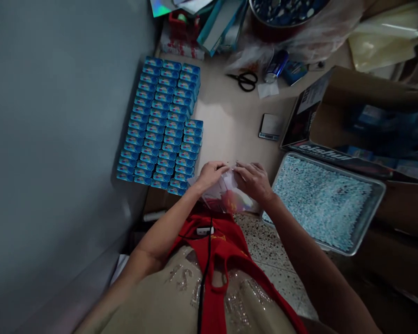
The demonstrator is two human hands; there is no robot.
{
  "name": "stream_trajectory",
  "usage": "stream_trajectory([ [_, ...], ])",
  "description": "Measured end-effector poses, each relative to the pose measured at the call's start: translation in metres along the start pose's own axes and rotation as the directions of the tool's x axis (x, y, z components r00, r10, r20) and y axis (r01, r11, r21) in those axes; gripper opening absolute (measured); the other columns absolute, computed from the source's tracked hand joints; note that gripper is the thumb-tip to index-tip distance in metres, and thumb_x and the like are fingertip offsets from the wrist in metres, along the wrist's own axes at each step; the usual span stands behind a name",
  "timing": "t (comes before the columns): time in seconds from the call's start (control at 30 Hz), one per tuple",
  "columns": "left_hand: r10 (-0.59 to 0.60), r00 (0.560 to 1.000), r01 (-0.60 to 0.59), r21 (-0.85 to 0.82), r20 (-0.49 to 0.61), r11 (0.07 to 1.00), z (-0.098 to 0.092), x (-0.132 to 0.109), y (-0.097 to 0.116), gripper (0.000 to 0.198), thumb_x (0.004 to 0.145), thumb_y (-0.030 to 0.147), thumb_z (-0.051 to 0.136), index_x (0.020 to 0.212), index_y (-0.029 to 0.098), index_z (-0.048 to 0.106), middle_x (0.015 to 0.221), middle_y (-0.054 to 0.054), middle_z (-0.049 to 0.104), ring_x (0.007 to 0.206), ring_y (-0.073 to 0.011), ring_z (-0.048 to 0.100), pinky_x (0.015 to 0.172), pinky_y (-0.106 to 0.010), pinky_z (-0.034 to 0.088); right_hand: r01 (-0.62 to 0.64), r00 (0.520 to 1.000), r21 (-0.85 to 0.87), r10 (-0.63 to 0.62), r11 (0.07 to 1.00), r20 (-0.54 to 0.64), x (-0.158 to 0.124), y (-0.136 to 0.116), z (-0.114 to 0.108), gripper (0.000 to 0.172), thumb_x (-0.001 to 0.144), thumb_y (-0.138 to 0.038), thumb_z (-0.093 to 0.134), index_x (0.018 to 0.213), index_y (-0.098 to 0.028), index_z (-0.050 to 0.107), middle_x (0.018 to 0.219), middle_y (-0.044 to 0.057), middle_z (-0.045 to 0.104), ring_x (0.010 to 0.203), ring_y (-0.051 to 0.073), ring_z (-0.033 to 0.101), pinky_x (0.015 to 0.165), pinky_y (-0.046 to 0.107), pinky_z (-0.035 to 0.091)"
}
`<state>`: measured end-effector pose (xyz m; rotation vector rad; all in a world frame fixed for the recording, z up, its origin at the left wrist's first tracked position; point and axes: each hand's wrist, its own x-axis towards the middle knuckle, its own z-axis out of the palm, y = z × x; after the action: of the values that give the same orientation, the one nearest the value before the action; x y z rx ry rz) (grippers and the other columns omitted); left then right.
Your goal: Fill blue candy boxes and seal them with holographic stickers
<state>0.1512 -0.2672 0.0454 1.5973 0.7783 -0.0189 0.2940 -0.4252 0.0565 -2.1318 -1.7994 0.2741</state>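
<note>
Both my hands meet over the near edge of the table, pinching the top of a small clear plastic bag (227, 197) with a red and yellow print. My left hand (211, 174) grips its left top corner with closed fingers. My right hand (254, 181) holds the right top edge, fingers curled. Just right of my hands lies a metal tray (369, 218) filled with small pale blue pieces (320, 199). To the left, a block of small blue boxes (163, 125) stands stacked in rows against the grey wall.
A small digital scale (270, 126) sits beyond my hands. Black scissors (245, 80) and a blue can (276, 66) lie farther back. An open cardboard box (351, 116) stands at the right. Clutter and plastic bags fill the far edge. Speckled floor shows below.
</note>
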Motion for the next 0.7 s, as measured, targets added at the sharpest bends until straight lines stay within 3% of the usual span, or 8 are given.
stream_trajectory([
  [0.13, 0.009, 1.0, -0.009, 0.018, -0.021, 1.0, 0.0, 0.006, 0.002, 0.025, 0.092, 0.035, 0.062, 0.082, 0.017, 0.076, 0.078, -0.001, 0.071, 0.078, -0.0165, 0.06, 0.072, -0.027, 0.043, -0.038, 0.999, 0.042, 0.04, 0.998, -0.035, 0.012, 0.003, -0.001, 0.024, 0.106, -0.032, 0.053, 0.102, -0.023, 0.074, 0.123, 0.012, 0.077, 0.104, 0.027, 0.068, 0.098, 0.046, 0.047],
  [0.3, -0.014, 0.998, 0.017, 0.046, -0.065, 0.999, 0.002, 0.016, 0.003, 0.025, 0.093, 0.035, 0.061, 0.082, 0.017, 0.074, 0.076, 0.0, 0.068, 0.076, -0.016, 0.059, 0.071, -0.026, 0.043, -0.067, 0.997, 0.079, 0.069, 0.995, -0.021, 0.028, 0.003, -0.014, 0.02, 0.104, -0.029, 0.054, 0.097, -0.022, 0.072, 0.137, 0.013, 0.07, 0.123, 0.032, 0.058, 0.104, 0.053, 0.041],
  [0.43, -0.082, 0.989, 0.089, 0.052, -0.119, 0.995, 0.001, 0.02, -0.006, 0.025, 0.094, 0.033, 0.06, 0.083, 0.017, 0.074, 0.074, 0.001, 0.067, 0.074, -0.0149, 0.058, 0.067, -0.025, 0.041, 0.001, 1.0, 0.021, -0.002, 1.0, 0.029, 0.026, -0.009, -0.05, 0.017, 0.102, -0.022, 0.054, 0.097, -0.024, 0.07, 0.125, 0.01, 0.075, 0.118, 0.029, 0.06, 0.101, 0.049, 0.041],
  [0.53, -0.135, 0.966, 0.155, 0.079, -0.219, 0.985, 0.005, 0.03, -0.012, 0.022, 0.096, 0.031, 0.061, 0.087, 0.016, 0.076, 0.079, -0.001, 0.071, 0.076, -0.016, 0.06, 0.069, -0.026, 0.042, -0.057, 0.991, 0.067, 0.064, 0.996, -0.113, 0.015, -0.022, -0.092, 0.013, 0.102, -0.026, 0.057, 0.095, -0.028, 0.069, 0.114, 0.007, 0.076, 0.11, 0.029, 0.065, 0.098, 0.05, 0.044],
  [0.57, -0.146, 0.957, 0.173, 0.089, -0.251, 0.981, 0.009, 0.036, -0.013, 0.022, 0.097, 0.03, 0.061, 0.088, 0.016, 0.077, 0.082, -0.003, 0.073, 0.078, -0.0167, 0.061, 0.071, -0.027, 0.043, -0.131, 0.962, 0.125, 0.156, 0.984, -0.224, 0.012, -0.024, -0.103, 0.011, 0.101, -0.028, 0.059, 0.095, -0.029, 0.069, 0.109, 0.007, 0.076, 0.107, 0.029, 0.066, 0.095, 0.051, 0.046],
  [0.63, -0.138, 0.952, 0.168, 0.091, -0.275, 0.982, 0.019, 0.051, -0.01, 0.023, 0.1, 0.026, 0.06, 0.092, 0.014, 0.078, 0.089, -0.007, 0.076, 0.082, -0.0184, 0.065, 0.076, -0.029, 0.047, -0.275, 0.796, 0.349, 0.416, 0.896, -0.44, 0.01, -0.02, -0.116, 0.007, 0.1, -0.034, 0.061, 0.098, -0.034, 0.069, 0.098, 0.006, 0.072, 0.095, 0.028, 0.068, 0.085, 0.05, 0.05],
  [0.67, -0.115, 0.957, 0.142, 0.083, -0.266, 0.986, 0.025, 0.058, -0.007, 0.023, 0.101, 0.023, 0.059, 0.095, 0.012, 0.079, 0.094, -0.009, 0.077, 0.087, -0.019, 0.067, 0.08, -0.03, 0.049, -0.297, 0.704, 0.499, 0.54, 0.814, -0.462, 0.014, -0.015, -0.115, 0.008, 0.1, -0.038, 0.061, 0.1, -0.036, 0.069, 0.091, 0.005, 0.07, 0.087, 0.027, 0.068, 0.077, 0.048, 0.052],
  [0.7, -0.082, 0.965, 0.103, 0.072, -0.25, 0.992, 0.031, 0.063, -0.004, 0.021, 0.1, 0.02, 0.06, 0.1, 0.012, 0.079, 0.102, -0.011, 0.078, 0.094, -0.0195, 0.069, 0.085, -0.031, 0.05, -0.285, 0.647, 0.645, 0.639, 0.709, -0.416, 0.021, -0.008, -0.11, 0.011, 0.099, -0.042, 0.059, 0.101, -0.038, 0.069, 0.087, 0.004, 0.067, 0.08, 0.026, 0.067, 0.07, 0.046, 0.052],
])
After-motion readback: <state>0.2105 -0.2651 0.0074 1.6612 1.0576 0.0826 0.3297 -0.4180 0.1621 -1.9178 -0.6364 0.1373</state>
